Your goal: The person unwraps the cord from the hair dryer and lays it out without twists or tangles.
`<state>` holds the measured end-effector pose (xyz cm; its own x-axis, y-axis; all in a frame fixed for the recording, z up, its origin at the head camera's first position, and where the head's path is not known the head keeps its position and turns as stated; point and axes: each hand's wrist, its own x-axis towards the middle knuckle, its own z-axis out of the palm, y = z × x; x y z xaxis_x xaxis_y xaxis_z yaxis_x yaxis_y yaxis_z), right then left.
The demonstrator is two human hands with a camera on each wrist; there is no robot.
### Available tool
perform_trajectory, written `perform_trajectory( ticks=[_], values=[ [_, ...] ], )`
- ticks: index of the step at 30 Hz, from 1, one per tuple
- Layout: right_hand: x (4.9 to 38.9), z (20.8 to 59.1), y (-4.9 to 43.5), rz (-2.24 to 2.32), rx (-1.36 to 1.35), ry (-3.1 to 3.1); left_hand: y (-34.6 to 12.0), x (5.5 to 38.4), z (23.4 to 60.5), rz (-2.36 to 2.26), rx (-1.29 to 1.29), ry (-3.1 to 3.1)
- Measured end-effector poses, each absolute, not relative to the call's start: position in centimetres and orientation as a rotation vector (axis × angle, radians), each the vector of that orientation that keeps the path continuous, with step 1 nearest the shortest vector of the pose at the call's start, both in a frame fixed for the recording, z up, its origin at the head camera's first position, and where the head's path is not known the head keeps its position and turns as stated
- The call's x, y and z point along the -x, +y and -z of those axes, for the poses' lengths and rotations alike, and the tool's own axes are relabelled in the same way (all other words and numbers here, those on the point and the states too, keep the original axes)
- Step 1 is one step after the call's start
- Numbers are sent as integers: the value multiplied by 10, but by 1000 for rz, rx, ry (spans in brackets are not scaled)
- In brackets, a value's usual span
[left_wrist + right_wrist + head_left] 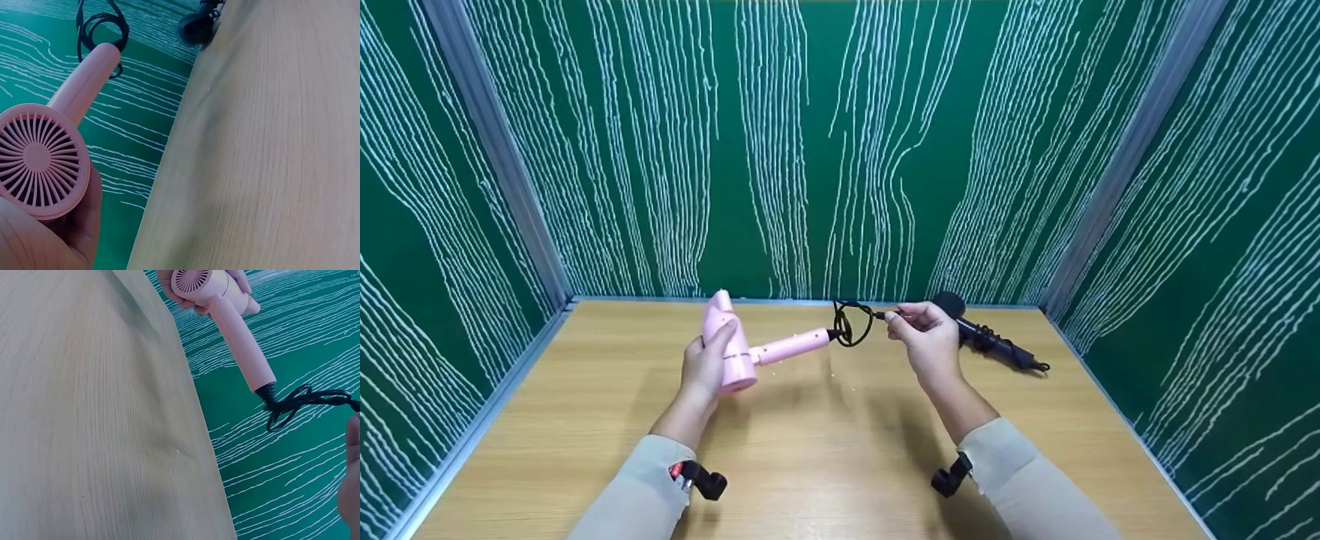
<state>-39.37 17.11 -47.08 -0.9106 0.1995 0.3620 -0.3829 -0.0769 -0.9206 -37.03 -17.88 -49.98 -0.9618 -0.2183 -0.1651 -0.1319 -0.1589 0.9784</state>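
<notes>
My left hand (pixel 703 367) grips the barrel of a pink hair dryer (pixel 791 347), thumb across its side, holding it above the table. Its handle points right, and the slatted round air inlet (pixel 37 157) faces the left wrist camera. From the handle's end comes a black cord (pixel 289 405), gathered in loose loops. The fingertips of my right hand (pixel 926 337) pinch the cord's far end, at its dark plug end (pixel 883 316). In the right wrist view only part of the right hand (pixel 350 478) shows, at the right edge.
A black hair dryer (pixel 997 346) lies at the back right of the wooden table (pixel 825 465), its cord wound round the handle, just behind my right hand. Green walls (pixel 825 150) with white wavy lines enclose the table at the back and sides.
</notes>
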Motion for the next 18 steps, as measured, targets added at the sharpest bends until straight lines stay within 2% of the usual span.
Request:
perform_trajectory(
  ticks=[18],
  values=[
    [400, 477, 182, -1994, -76, -1822, -182, 370, 501, 2313, -389, -1906]
  ],
)
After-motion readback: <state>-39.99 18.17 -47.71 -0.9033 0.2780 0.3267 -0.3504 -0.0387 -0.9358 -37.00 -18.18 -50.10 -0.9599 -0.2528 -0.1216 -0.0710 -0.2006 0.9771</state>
